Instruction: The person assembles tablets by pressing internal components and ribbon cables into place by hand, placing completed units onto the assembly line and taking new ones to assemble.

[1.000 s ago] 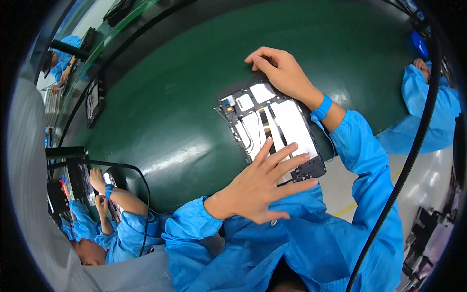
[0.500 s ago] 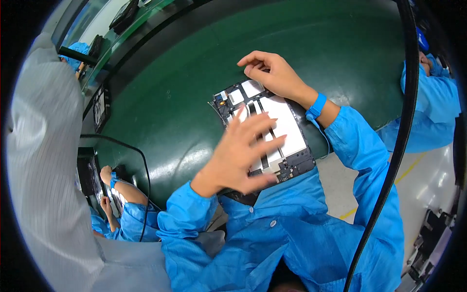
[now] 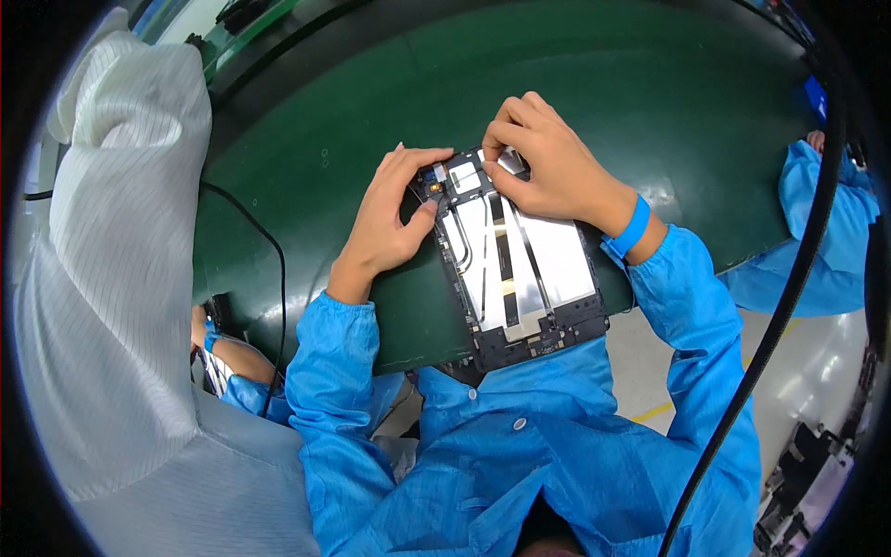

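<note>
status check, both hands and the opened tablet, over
Left hand braces opened tablet at its left edge. Right hand pinches at its top end. Tablet flat on green mat, nothing blocking.

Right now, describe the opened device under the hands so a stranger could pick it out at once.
Start at the dark green work surface and go to its near edge. There lies a flat rectangular opened tablet, left hand and right hand on its far end. Shiny silver panels inside a black frame set it apart.

Head camera looks steeply down, close above green table (image 3: 575, 84).
</note>
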Available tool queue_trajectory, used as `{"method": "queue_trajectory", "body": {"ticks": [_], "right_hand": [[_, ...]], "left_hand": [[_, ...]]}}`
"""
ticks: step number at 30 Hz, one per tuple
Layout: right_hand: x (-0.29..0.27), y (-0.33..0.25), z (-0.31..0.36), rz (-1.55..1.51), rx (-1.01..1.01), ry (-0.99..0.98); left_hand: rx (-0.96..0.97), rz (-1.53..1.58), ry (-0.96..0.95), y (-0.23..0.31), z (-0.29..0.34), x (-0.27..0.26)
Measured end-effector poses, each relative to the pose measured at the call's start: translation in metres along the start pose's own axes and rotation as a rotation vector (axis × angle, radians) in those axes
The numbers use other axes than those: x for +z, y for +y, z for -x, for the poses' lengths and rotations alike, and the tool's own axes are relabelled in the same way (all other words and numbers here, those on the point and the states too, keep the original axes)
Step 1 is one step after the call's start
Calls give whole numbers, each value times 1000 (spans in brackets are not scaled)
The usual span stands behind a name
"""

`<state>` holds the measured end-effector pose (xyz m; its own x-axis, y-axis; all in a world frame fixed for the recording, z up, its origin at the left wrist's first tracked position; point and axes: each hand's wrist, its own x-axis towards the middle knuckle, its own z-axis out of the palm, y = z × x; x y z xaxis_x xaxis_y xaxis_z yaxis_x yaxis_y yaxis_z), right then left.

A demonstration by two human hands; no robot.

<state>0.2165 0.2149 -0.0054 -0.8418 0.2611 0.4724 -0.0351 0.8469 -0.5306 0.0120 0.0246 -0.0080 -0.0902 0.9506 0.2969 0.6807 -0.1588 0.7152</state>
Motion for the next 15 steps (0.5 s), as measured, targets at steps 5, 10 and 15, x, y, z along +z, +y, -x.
{"method": "queue_trajectory", "body": {"ticks": [5,10,15], "right_hand": [[-7,3,-14,63,-70,-137],[-8,-3,-12,187,-144,-115],[-14,-6,-13,208,-148,-82]], "left_hand": [[33,23,-146,-2,-5,-8],[53,41,-125,3,-5,-7],[77,-15,-116,3,-3,-7]]}}
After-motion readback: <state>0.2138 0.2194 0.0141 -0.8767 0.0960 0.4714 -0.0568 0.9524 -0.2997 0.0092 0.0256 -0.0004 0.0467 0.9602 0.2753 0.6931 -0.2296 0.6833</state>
